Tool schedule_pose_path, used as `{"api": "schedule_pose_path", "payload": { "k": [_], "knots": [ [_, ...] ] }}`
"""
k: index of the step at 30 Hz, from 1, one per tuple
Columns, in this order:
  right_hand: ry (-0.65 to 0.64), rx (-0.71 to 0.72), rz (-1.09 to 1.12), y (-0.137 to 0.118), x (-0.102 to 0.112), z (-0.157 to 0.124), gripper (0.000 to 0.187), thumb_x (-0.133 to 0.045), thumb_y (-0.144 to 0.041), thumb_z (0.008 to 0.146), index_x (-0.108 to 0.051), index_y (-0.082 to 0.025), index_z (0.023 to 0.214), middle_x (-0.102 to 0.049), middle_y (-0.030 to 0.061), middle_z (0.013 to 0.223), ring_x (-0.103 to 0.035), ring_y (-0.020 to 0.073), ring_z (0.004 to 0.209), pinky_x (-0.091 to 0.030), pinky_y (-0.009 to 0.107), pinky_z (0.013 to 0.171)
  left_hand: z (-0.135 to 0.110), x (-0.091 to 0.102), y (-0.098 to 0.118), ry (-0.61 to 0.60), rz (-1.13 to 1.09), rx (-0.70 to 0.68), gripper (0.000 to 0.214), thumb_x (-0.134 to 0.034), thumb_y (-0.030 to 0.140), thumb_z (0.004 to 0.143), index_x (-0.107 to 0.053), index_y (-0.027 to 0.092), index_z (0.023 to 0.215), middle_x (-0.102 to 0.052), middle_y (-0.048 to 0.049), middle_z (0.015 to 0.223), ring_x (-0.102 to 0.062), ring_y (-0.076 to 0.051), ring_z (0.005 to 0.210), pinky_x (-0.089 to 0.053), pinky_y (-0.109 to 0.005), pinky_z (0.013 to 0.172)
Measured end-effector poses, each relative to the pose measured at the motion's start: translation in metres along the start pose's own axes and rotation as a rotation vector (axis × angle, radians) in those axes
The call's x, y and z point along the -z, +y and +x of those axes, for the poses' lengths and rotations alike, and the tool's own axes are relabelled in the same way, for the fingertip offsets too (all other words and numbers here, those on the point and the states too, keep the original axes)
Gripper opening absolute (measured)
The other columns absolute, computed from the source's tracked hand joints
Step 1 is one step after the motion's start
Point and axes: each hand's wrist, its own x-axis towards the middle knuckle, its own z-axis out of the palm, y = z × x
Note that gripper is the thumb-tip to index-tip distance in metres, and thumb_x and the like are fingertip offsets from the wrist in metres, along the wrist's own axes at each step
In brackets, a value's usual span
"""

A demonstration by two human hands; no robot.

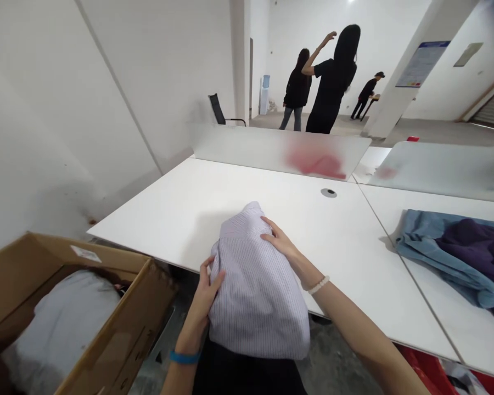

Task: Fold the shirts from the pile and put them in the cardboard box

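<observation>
A pale striped shirt [257, 291] lies partly on the white table [168, 203] and hangs over its front edge, toward my body. Its collar end points away from me. My left hand [208, 282] grips the shirt's left side, thumb on top and fingers curled at the edge. On the upper right side, near the collar, my right hand [280, 238] holds the cloth, with some of its fingers lying over the fabric. What is under the shirt is hidden.
At the left stands an open cardboard box [144, 285] with light cloth [69, 318] inside. Blue jeans [448, 269] and a purple garment [486, 247] lie on the right table. A frosted divider [247, 148] runs along the back. Several people stand beyond it.
</observation>
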Motion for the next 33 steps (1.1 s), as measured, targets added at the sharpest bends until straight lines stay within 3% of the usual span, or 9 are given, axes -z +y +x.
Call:
{"api": "schedule_pose_path", "payload": {
  "k": [5,10,17,19,21,24,27,30,33],
  "knots": [
    [-0.026,0.104,0.006,-0.018,-0.028,-0.004,0.048,-0.061,-0.028,0.073,-0.059,-0.021,0.121,-0.056,0.0036,0.131,-0.049,0.0214,0.121,-0.031,0.040,0.108,0.005,0.010,0.014,-0.075,0.041,-0.176,0.076,-0.061,0.042,0.077,-0.028,0.024,0.143,-0.031,-0.0118,0.153,-0.035,-0.025,0.137,-0.034,-0.040,0.109],
    [-0.093,0.210,0.035,-0.057,-0.087,-0.004,0.052,-0.060,-0.035,0.080,-0.050,-0.026,0.130,-0.053,0.0044,0.133,-0.051,0.0234,0.116,-0.040,0.043,0.102,-0.021,0.065,0.021,0.159,-0.105,-0.259,0.074,-0.063,0.029,0.074,-0.036,0.025,0.142,-0.033,-0.0054,0.153,-0.026,-0.026,0.141,-0.022,-0.041,0.115],
    [-0.455,0.564,0.142,-0.145,-0.235,0.006,0.078,-0.059,-0.047,0.085,-0.017,-0.032,0.149,-0.030,0.0017,0.152,-0.038,0.0233,0.133,-0.036,0.043,0.110,-0.082,0.188,0.057,0.708,-0.116,-0.463,0.061,-0.070,0.029,0.073,-0.050,0.030,0.131,-0.047,-0.0016,0.143,-0.039,-0.026,0.134,-0.028,-0.042,0.113],
    [-0.549,0.619,0.211,-0.165,-0.284,0.011,0.077,-0.059,-0.049,0.084,-0.020,-0.029,0.148,-0.037,0.0031,0.148,-0.040,0.0232,0.132,-0.036,0.043,0.110,-0.095,0.222,0.065,0.858,-0.098,-0.535,0.057,-0.069,0.032,0.076,-0.052,0.029,0.130,-0.052,-0.0033,0.139,-0.044,-0.025,0.130,-0.033,-0.041,0.110],
    [-0.628,0.651,0.273,-0.176,-0.331,0.015,0.065,-0.059,-0.048,0.084,-0.036,-0.025,0.140,-0.049,0.0049,0.138,-0.046,0.0232,0.127,-0.038,0.042,0.108,-0.104,0.252,0.066,0.968,-0.087,-0.590,0.053,-0.067,0.035,0.078,-0.052,0.026,0.129,-0.055,-0.0049,0.135,-0.049,-0.024,0.126,-0.036,-0.040,0.108],
    [-0.716,0.635,0.365,-0.173,-0.387,0.013,0.045,-0.060,-0.044,0.083,-0.053,-0.021,0.120,-0.062,0.0058,0.119,-0.056,0.0227,0.115,-0.043,0.041,0.103,-0.114,0.283,0.054,1.054,-0.082,-0.586,0.053,-0.068,0.038,0.078,-0.053,0.025,0.127,-0.058,-0.0060,0.130,-0.052,-0.024,0.123,-0.038,-0.039,0.107],
    [-0.723,0.545,0.371,-0.153,-0.420,0.003,0.034,-0.062,-0.038,0.080,-0.055,-0.020,0.109,-0.065,0.0055,0.108,-0.060,0.0222,0.104,-0.047,0.039,0.095,-0.124,0.298,0.030,1.089,-0.073,-0.491,0.053,-0.067,0.040,0.078,-0.053,0.024,0.126,-0.059,-0.0067,0.130,-0.052,-0.024,0.123,-0.036,-0.041,0.107],
    [-0.711,0.506,0.261,-0.128,-0.445,0.002,0.031,-0.060,-0.034,0.082,-0.054,-0.020,0.109,-0.065,0.0056,0.108,-0.060,0.0218,0.102,-0.047,0.039,0.094,-0.129,0.309,0.007,1.122,-0.016,-0.386,0.053,-0.064,0.041,0.080,-0.050,0.024,0.129,-0.055,-0.0075,0.135,-0.049,-0.024,0.126,-0.034,-0.040,0.109],
    [-0.645,0.532,0.138,-0.104,-0.478,0.016,0.035,-0.054,-0.033,0.084,-0.050,-0.020,0.117,-0.063,0.0083,0.113,-0.059,0.0230,0.106,-0.045,0.041,0.095,-0.123,0.327,-0.007,1.224,0.077,-0.224,0.064,-0.060,0.038,0.083,-0.038,0.019,0.140,-0.040,-0.0126,0.148,-0.037,-0.026,0.136,-0.029,-0.040,0.112]
  ]
}}
